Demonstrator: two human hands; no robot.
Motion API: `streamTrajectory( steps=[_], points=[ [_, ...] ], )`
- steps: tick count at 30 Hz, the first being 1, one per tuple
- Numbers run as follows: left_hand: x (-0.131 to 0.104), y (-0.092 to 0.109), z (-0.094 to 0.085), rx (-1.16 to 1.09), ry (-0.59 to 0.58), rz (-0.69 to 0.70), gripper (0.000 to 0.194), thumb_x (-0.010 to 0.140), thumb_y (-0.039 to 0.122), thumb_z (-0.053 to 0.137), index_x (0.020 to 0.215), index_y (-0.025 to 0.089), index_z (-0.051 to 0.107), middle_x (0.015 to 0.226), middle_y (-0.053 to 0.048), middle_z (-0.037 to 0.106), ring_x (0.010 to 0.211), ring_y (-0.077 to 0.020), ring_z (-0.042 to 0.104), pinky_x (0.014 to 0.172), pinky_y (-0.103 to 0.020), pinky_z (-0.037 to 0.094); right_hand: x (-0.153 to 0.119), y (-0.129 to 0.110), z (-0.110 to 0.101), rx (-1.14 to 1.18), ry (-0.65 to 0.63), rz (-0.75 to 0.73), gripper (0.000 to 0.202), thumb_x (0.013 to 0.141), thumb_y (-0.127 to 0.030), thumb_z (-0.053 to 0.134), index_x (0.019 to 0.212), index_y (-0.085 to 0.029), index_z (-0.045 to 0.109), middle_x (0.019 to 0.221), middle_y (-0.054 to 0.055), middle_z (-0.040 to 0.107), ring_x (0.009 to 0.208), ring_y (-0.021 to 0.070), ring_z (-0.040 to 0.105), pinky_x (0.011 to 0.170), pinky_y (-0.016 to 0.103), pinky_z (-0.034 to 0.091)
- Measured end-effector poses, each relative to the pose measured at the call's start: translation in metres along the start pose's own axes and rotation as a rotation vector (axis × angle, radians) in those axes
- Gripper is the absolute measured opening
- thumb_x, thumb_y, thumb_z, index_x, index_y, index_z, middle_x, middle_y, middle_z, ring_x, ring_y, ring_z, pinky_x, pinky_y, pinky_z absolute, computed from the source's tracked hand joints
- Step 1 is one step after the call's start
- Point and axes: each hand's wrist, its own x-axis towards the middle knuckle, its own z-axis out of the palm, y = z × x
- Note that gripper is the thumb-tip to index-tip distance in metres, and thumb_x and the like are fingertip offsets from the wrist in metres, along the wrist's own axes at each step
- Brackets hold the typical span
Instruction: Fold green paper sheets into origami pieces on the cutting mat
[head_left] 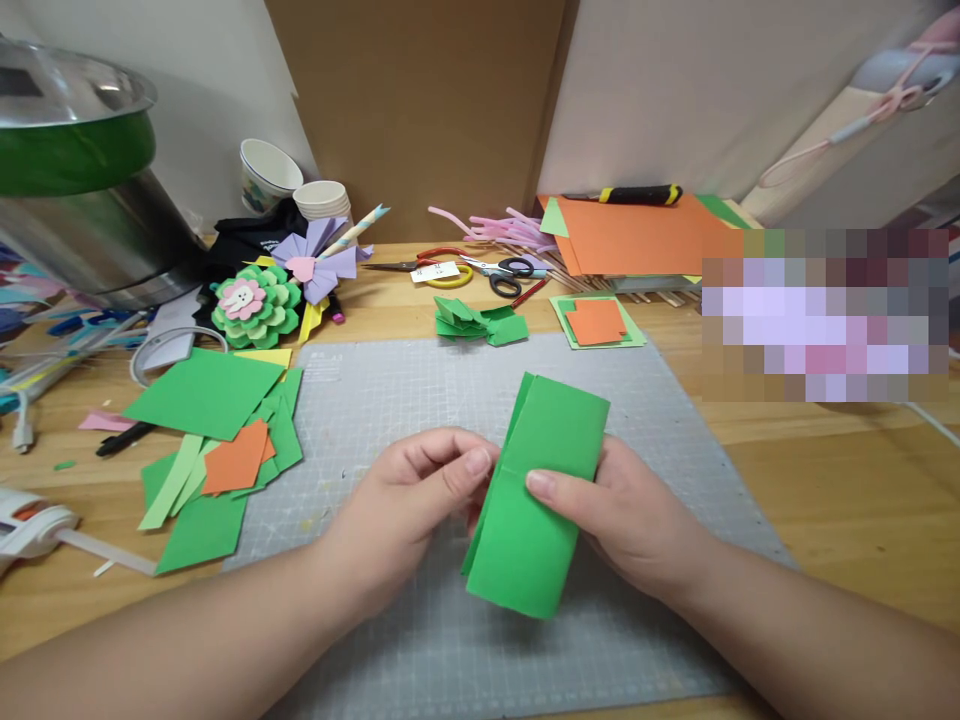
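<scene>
A folded sheet of green paper [540, 530] is held tilted above the grey cutting mat [360, 640]. My right hand [637, 510] grips its right side, thumb flat on the front and fingers hidden behind. At the paper's left edge, the thumb and curled fingers of my left hand [427, 490] pinch the open layers; some fingertips are out of sight behind the sheet. Beyond the paper, folded green paper pieces [480, 322] lie at the mat's far edge. To their right sits a small stack with an orange paper square [595, 322] on top.
Green and orange scraps [236, 460] are piled left, near a glue gun [37, 525]. Scissors [506, 275], paper flowers [255, 300] and paper cups [270, 175] stand at the back. A craft knife [641, 195] rests on orange sheets [637, 235]. A metal pot [82, 230] stands far left.
</scene>
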Motion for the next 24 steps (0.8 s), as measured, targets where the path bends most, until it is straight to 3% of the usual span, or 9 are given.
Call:
streamTrajectory(
  steps=[7,24],
  points=[
    [0.0036,0.0007,-0.0031,-0.191,-0.099,-0.137,0.017,0.073,0.031,0.076,0.07,0.017,0.068,0.056,0.003,0.056,0.051,-0.0068,0.048,0.05,-0.016,0.039,-0.0009,-0.0035,0.0025,0.06,-0.01,0.031,0.021,0.075,-0.035,0.07,0.087,-0.02,0.064,0.087,0.006,0.069,0.079,0.0231,0.066,0.066,0.034,0.054],
    [0.0043,-0.0013,-0.0034,-0.203,-0.177,-0.136,0.014,0.074,0.024,0.076,0.067,0.015,0.069,0.055,0.003,0.063,0.051,-0.0046,0.053,0.052,-0.013,0.043,-0.0026,-0.0058,0.0039,0.05,-0.042,0.051,0.014,0.077,-0.032,0.067,0.084,-0.02,0.065,0.082,0.006,0.071,0.073,0.0222,0.068,0.062,0.033,0.055]
  ],
)
